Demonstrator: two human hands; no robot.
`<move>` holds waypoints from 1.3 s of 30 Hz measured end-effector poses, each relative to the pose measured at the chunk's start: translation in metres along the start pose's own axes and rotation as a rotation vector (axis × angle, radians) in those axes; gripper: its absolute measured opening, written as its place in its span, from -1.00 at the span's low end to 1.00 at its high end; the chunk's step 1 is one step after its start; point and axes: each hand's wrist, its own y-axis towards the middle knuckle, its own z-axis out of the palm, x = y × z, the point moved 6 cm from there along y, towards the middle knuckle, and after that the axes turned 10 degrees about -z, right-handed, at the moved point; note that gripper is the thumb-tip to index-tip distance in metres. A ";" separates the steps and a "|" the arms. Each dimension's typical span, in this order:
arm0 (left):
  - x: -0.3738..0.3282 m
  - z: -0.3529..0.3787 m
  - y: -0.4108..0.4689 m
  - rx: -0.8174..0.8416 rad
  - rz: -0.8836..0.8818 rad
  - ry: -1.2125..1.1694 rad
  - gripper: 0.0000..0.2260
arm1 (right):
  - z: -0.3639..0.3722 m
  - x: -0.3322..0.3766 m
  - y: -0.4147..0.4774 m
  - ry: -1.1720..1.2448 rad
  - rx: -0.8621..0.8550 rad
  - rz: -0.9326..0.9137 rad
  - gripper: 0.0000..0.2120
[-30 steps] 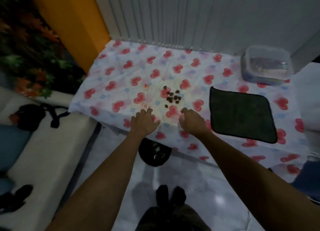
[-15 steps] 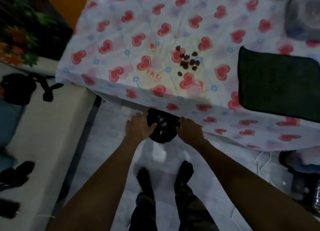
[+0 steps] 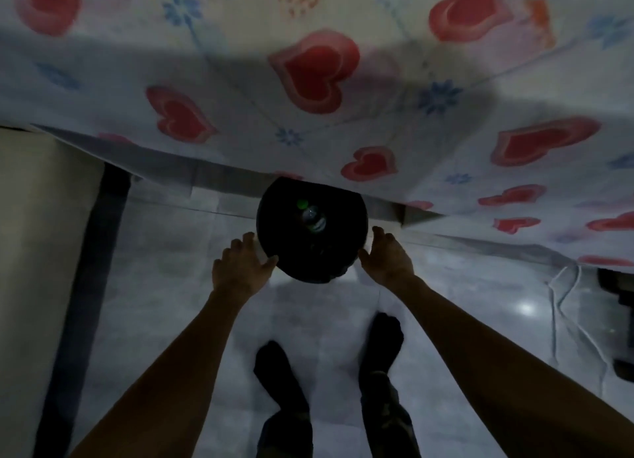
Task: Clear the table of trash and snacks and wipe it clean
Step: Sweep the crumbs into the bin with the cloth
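The round black bin (image 3: 310, 251) stands mouth-up on the tiled floor (image 3: 171, 286), half under the table's (image 3: 240, 80) near edge. Left hand (image 3: 242, 269) and right hand (image 3: 387, 257) flank its rim, fingers loosely spread, unclenched. Cream seat (image 3: 34, 217) left.

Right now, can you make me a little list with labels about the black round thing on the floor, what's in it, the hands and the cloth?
bin: black round trash bin on the pale floor, its far side under the tablecloth's hanging edge
inside: what looks like a clear bottle with a green cap; the rest is too dark to tell
left hand: open, at the bin's left side
right hand: open, at the bin's right side
tablecloth: white, with red hearts and blue flowers
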 end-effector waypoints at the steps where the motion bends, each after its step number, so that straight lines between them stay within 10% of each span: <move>1: 0.000 0.006 0.011 -0.003 -0.001 -0.005 -0.33 | 0.006 -0.004 0.009 0.002 -0.003 0.009 -0.45; 20: -0.011 0.049 0.087 0.084 -0.117 -0.243 -0.61 | 0.030 -0.019 0.052 0.068 -0.098 0.081 -0.67; 39: 0.024 -0.056 -0.148 0.186 -0.060 -0.095 -0.59 | -0.054 0.017 -0.196 0.117 -0.047 0.155 -0.68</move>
